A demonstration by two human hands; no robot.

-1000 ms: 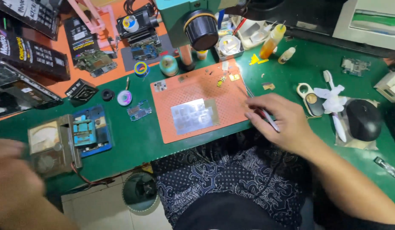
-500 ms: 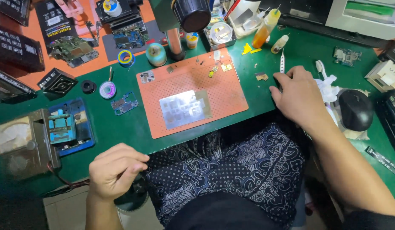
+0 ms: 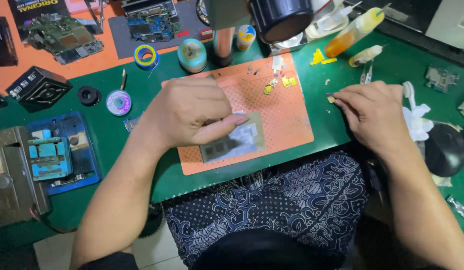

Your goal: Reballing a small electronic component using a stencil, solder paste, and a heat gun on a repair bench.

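I am seeing a green bench [image 3: 142,165] carrying an orange mat [image 3: 287,115], a blue holder [image 3: 62,152] and solder wick [image 3: 118,102].

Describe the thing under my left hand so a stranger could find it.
On the green bench lies an orange perforated mat. Near its front edge, under the left hand, sits a thin metal stencil plate: the mat's only flat, shiny grey rectangle.

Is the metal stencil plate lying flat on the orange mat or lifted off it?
Lying flat. The metal stencil plate rests on the orange mat, with the left hand pressing on its top edge.
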